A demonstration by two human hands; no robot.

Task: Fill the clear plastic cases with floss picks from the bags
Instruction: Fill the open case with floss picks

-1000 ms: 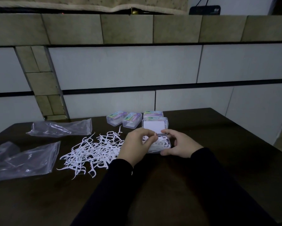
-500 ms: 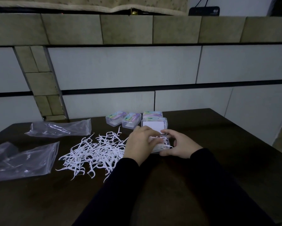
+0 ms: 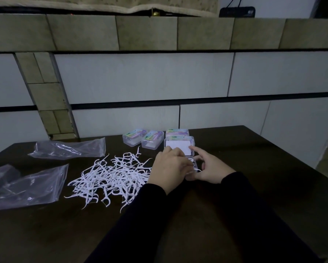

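Note:
An open clear case (image 3: 195,165) lies on the dark table (image 3: 254,186), its raised lid (image 3: 179,149) showing a white card. My left hand (image 3: 169,168) covers most of the case's base, fingers curled down on floss picks inside it; one pick tip pokes out on the right. My right hand (image 3: 208,168) holds the case from the right, thumb at its near corner and index finger stretched up to the lid's edge. A loose pile of white floss picks (image 3: 112,175) lies left of my hands. Two clear plastic bags (image 3: 68,149) (image 3: 24,185) lie further left.
Three closed cases with coloured labels (image 3: 133,138) (image 3: 152,141) (image 3: 177,132) stand in a row at the table's far edge, just behind the open case. A tiled wall (image 3: 159,82) rises right behind the table. The table's right edge drops off near the floor.
My left hand has slid further over the case base, hiding the picks inside. My right index finger has lifted from the case's side and now reaches the lid.

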